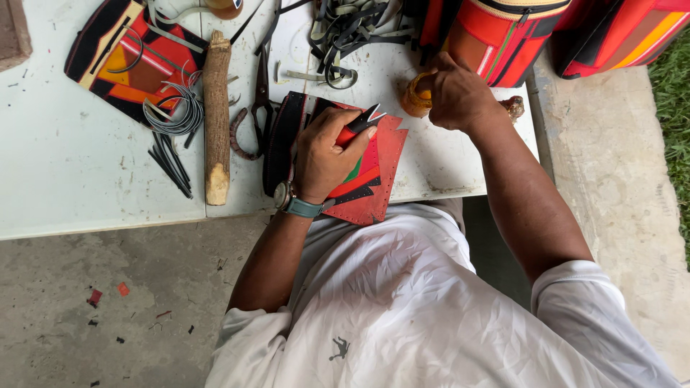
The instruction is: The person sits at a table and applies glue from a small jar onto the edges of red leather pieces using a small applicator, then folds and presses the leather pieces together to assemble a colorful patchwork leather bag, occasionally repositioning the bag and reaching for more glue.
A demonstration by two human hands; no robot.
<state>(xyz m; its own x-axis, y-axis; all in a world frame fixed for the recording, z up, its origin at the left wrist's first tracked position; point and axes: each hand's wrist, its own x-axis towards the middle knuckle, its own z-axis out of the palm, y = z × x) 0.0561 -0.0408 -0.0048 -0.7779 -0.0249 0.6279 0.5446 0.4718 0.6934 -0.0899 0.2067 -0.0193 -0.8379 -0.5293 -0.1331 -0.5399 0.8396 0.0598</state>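
Note:
My left hand (323, 154) presses down on a red leather panel (381, 169) with black and green strips, and grips a small black thread snip (368, 118) whose two points stick out past my fingers. The panel lies at the near edge of the white table (65, 172). My right hand (453, 93) is closed around a small amber jar (413, 100) a little beyond the panel, beside a red bag. A watch with a teal strap (302, 207) is on my left wrist.
A rough wooden stick (216, 115) lies left of the panel, with dark pliers (253, 118), loose black strips (169, 154) and a coiled wire bundle (172, 115) nearby. Another red-orange patterned panel (129, 57) sits far left. Red striped bags (503, 36) stand at the back right. Concrete floor below.

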